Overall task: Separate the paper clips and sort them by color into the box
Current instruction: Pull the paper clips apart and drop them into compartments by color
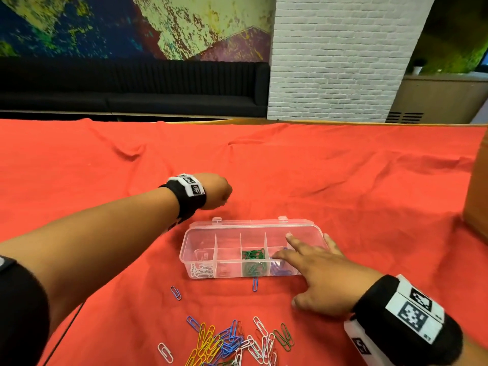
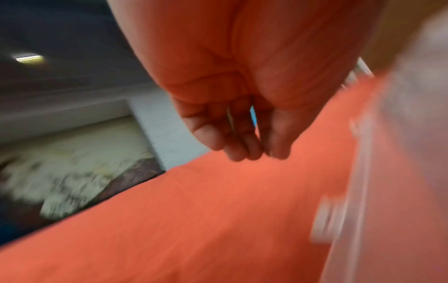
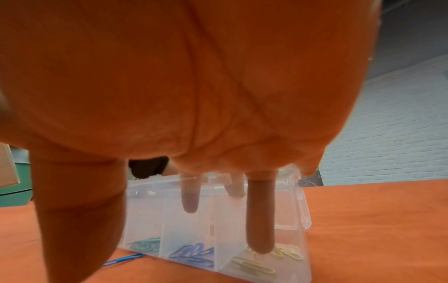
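I have the right hand spread flat over the right end of the clear box, fingers straight and loose, holding nothing; through the right wrist view a fingertip reaches down into the end compartment where the yellow clips lie. The left hand hangs over the red cloth just beyond the box's far left corner, fingers bunched together pointing down; the picture is blurred, and I cannot tell whether anything is pinched there.

The box holds white clips in compartment 1 from the left, green clips in compartment 3, blue clips in compartment 4. The mixed pile waits at the near edge, with 2 stray blue clips between pile and box.

The step, I judge, is a drop into the right end. To do it well I would lift the hand straight up clear of the dividers, then take 1 loose clip from the pile's edge, not the tangled middle.
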Demonstrator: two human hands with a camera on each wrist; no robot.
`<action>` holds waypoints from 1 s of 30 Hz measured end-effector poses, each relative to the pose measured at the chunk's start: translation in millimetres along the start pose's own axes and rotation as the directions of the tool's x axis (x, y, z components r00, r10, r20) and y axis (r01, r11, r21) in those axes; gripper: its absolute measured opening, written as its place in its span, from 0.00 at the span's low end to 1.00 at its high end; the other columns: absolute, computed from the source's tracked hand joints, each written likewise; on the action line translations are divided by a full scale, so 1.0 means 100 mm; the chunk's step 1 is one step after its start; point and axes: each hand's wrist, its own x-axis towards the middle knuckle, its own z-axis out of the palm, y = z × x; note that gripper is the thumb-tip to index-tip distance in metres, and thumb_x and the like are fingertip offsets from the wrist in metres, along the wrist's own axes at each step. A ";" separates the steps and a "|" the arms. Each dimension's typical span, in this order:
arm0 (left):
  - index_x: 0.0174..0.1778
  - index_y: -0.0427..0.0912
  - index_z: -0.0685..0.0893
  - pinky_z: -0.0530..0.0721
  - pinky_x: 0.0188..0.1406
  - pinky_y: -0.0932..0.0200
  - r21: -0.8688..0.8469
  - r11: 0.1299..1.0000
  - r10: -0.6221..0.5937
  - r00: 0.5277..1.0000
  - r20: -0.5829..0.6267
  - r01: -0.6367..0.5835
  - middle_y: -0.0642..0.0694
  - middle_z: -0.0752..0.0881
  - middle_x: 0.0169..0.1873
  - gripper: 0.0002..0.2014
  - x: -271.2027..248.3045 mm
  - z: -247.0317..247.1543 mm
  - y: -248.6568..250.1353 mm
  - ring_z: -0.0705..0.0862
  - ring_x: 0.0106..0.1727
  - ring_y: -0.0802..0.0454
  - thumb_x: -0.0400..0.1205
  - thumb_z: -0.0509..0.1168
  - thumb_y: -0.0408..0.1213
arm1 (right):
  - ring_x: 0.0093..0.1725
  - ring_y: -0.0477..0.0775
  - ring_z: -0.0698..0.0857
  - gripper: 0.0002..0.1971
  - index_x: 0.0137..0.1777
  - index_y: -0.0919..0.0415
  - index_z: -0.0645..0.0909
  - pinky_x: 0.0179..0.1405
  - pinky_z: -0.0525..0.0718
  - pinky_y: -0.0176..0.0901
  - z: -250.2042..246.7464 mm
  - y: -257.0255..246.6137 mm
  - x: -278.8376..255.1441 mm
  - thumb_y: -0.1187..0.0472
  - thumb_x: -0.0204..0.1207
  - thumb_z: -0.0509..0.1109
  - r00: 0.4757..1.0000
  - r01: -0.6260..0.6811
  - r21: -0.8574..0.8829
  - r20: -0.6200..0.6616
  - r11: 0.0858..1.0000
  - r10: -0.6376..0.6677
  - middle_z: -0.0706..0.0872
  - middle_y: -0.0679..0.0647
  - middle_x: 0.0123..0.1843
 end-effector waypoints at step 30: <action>0.43 0.50 0.82 0.80 0.41 0.51 -0.299 0.937 0.219 0.970 0.104 -0.179 0.52 0.82 0.46 0.06 -2.58 0.37 0.90 0.82 0.43 0.49 0.77 0.63 0.46 | 0.55 0.50 0.82 0.18 0.63 0.38 0.81 0.51 0.78 0.44 0.36 -0.87 -0.50 0.55 0.76 0.62 0.900 0.430 0.010 -0.084 0.903 -0.428 0.82 0.44 0.53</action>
